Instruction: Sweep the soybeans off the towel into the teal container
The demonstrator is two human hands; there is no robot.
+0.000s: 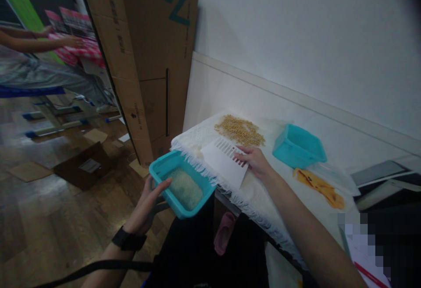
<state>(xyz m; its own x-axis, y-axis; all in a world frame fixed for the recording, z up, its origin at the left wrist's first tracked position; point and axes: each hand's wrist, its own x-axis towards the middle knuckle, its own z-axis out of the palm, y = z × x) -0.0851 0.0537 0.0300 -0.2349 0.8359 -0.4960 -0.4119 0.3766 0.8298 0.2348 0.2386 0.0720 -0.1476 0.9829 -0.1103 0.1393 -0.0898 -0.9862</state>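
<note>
My left hand (148, 207) grips the near rim of a teal tray (164, 169) that holds white grains and hangs just off the table's edge. A black band is on that wrist. My right hand (256, 161) holds a white card with comb-like teeth (223, 161), lying on the fringed white cloth (253, 191). The teeth point toward a pile of tan beans (239, 131) farther back on the cloth. A second, tilted teal tray (297, 147) sits to the right of the beans.
Tall cardboard boxes (154, 55) lean against the wall on the left. A flat box (82, 169) lies on the wooden floor. Another person's arms (39, 42) reach over a table at far left. An orange packet (319, 186) lies on the table's right.
</note>
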